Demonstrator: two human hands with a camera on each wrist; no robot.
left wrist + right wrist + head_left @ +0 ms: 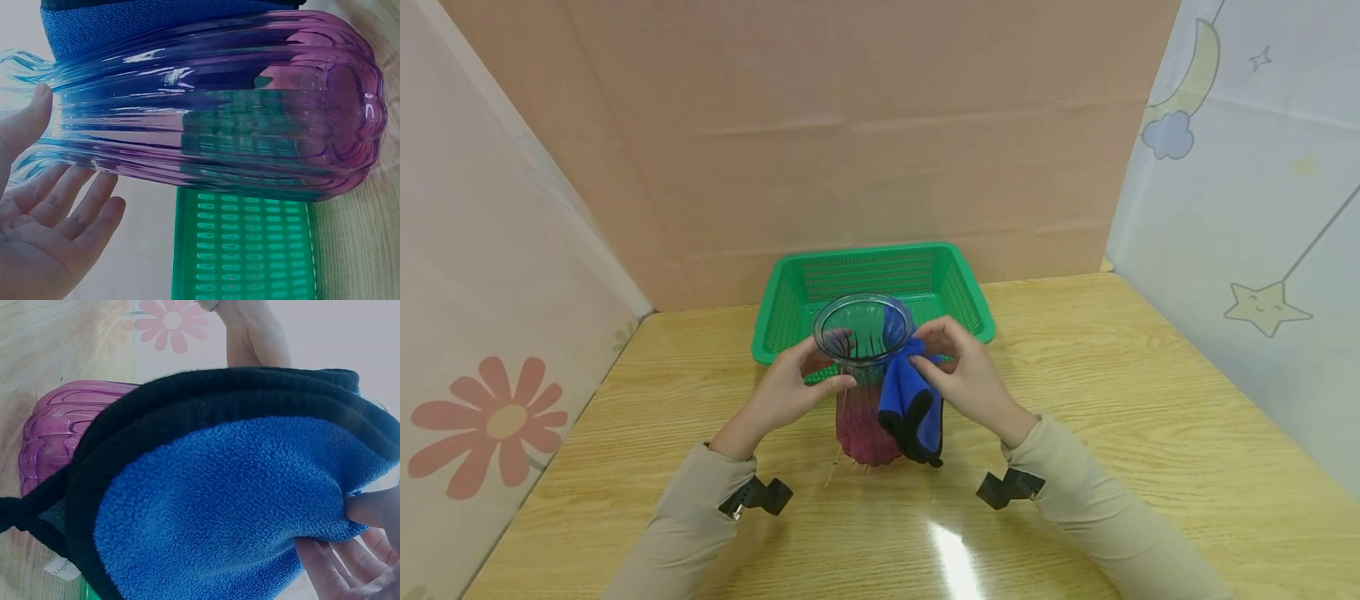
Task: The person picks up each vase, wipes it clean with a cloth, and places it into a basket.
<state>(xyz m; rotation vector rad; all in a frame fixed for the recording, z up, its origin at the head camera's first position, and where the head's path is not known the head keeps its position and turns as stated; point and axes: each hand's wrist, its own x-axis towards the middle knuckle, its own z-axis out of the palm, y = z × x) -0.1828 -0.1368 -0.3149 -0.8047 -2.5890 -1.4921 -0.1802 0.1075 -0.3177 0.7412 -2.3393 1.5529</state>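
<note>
A ribbed glass vase [868,425] with a flared rim, shading from bluish at the neck to pink at its base, stands upright in front of the green basket. My left hand [786,390] holds its neck, the thumb on one side and the fingers on the other. On the vase's right side, my right hand [970,377] pinches a blue cleaning cloth [237,475] with black edging at the rim. Part of the cloth shows blue through the glass inside the mouth, and the rest hangs down outside. A hanging loop and a small white tag [61,567] show on the cloth.
The green plastic basket [764,321] with slotted walls sits behind the vase, near the back of the wooden table [1075,350]. A peach-coloured backdrop [880,125] rises behind it, and printed curtains [1255,208] stand at both sides.
</note>
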